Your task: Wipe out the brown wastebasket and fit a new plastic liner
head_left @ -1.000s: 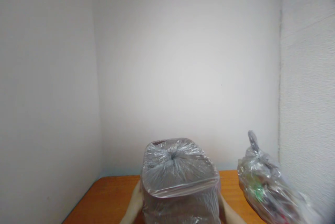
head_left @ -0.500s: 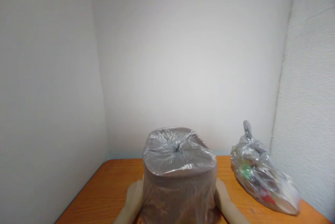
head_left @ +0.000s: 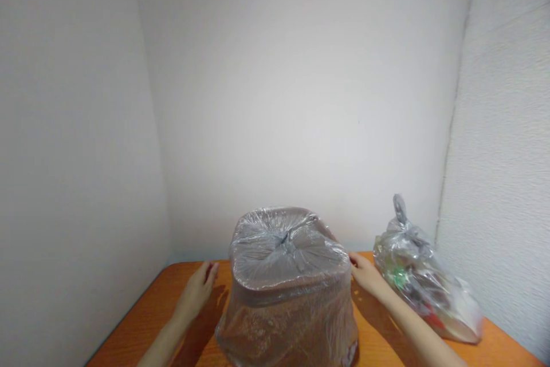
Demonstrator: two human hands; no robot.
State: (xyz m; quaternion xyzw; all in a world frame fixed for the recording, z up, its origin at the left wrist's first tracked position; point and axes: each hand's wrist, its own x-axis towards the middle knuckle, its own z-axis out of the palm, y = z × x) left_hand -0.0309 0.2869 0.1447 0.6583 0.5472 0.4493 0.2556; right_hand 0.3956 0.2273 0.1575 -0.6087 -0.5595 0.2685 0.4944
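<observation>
A brown bin (head_left: 286,327) stands upside-down or lidded inside a clear plastic bag (head_left: 290,258), gathered at a twisted point on top; which way up it is I cannot tell. My left hand (head_left: 200,287) hovers to its left, apart from the bag, fingers loosely bent with a gap at the thumb and nothing held. On the other side my right hand (head_left: 365,272) is beside the upper right edge of the bag. Its fingertips are partly hidden there, and whether they touch the plastic is unclear. The fingers look loosely bent.
A knotted clear bag of mixed items (head_left: 423,287), with green and red pieces inside, lies at the right of the orange wooden table (head_left: 150,310). White walls (head_left: 279,98) rise behind the table and on both sides.
Both hands have come away from the bin's lower sides, moving up and outward. The bag around the bin now hangs looser and flares at the bottom. The view has shifted slightly.
</observation>
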